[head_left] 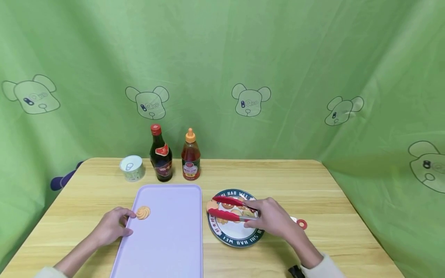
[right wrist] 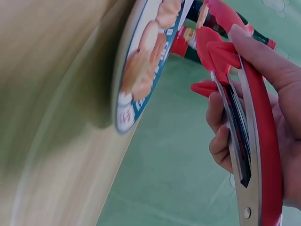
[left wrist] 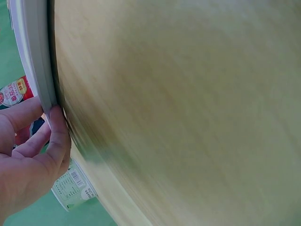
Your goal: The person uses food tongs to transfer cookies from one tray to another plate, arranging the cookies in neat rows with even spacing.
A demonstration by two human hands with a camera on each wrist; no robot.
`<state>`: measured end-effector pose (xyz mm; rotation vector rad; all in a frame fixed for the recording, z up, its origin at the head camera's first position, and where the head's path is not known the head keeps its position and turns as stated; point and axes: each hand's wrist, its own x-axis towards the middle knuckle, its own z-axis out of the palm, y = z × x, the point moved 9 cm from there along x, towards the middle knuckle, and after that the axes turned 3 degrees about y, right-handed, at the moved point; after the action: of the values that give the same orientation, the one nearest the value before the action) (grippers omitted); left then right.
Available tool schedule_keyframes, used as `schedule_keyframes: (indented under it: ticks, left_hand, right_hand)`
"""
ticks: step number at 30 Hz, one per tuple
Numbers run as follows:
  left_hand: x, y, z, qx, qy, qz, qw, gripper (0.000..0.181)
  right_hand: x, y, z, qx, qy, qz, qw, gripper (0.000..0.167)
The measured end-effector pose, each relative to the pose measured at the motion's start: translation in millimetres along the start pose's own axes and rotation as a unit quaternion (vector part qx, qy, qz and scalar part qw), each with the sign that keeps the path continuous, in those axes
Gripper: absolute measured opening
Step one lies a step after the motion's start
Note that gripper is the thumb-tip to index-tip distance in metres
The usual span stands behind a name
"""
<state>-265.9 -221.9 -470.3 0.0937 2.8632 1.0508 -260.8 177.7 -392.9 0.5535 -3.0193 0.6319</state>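
My left hand [head_left: 110,227] pinches the left rim of a lilac tray [head_left: 168,239], thumb on one side and fingers on the other, as the left wrist view shows. On the tray, close to those fingertips, lies a swirl cookie [head_left: 143,212]. Red-tipped metal tongs [head_left: 222,214] are gripped in my right hand [head_left: 272,218]. Their tips hold a round, pale cookie [head_left: 210,205] above the left edge of a plate [head_left: 240,243] with a dark green lettered rim. Several cookies [right wrist: 143,70] lie on that plate, partly hidden by the tongs and hand.
Behind the tray stand a tin can [head_left: 132,168], a dark bottle with a red cap [head_left: 161,158] and a sauce bottle with an orange tip [head_left: 190,160]. A red ring handle [head_left: 302,224] shows right of the plate. A green curtain [head_left: 208,58] hangs behind the wooden table [head_left: 278,173].
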Motion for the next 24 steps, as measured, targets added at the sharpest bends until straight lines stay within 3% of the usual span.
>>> schedule_keyframes:
  ticks: [7, 17, 24]
  left_hand:
    - [-0.1, -0.4, -0.6, 0.006, 0.001, 0.000, 1.0000, 0.042]
    - [1.0, 0.1, 0.0, 0.002, 0.003, 0.006, 1.0000, 0.042]
    - [1.9, 1.7, -0.6, 0.002, 0.003, 0.011, 0.9999, 0.042]
  right_hand:
    - [-20.9, 17, -9, -0.008, 0.003, 0.012, 0.9999, 0.061]
    - [-47.7, 39, -7, 0.016, -0.048, 0.046, 0.9977, 0.063]
    - [-55.8, 42, -1, 0.025, -0.071, 0.039, 0.9964, 0.063]
